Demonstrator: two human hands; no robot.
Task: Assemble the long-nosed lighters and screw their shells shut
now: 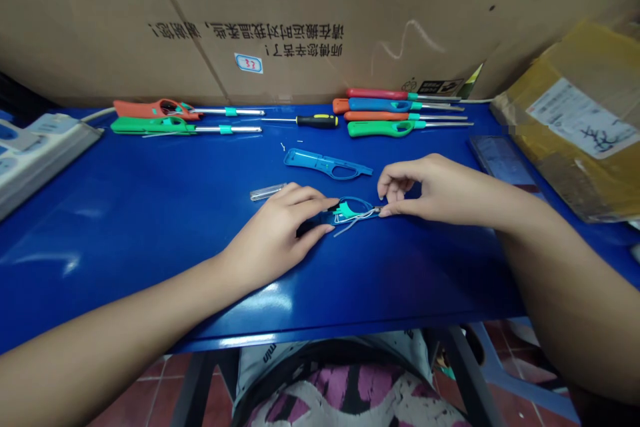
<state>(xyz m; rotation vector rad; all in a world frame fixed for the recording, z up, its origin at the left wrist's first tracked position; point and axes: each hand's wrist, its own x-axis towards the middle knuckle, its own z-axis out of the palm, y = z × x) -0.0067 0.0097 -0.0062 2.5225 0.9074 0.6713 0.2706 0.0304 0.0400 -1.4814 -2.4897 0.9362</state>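
My left hand (pixel 277 230) holds a blue plastic lighter body (pixel 320 219) flat on the table, with its fingers over the near end. A teal trigger piece (pixel 347 210) and thin silvery wires (pixel 363 217) lie in that body. My right hand (pixel 430 190) hovers at the wire ends, its thumb and forefinger apart, and I cannot tell whether it grips a wire. Above the hands lies a loose blue lighter shell half (pixel 325 163). A small clear tube (pixel 267 191) rests left of it. A black-and-yellow screwdriver (pixel 317 121) lies farther back.
Several finished red, orange, blue and green lighters (pixel 155 117) lie along the back of the blue table (pixel 125 260). A power strip (pixel 45 153) sits at left, a dark tablet (pixel 500 160) and yellow parcel (pixel 575 127) at right, and a cardboard box (pixel 300 27) behind.
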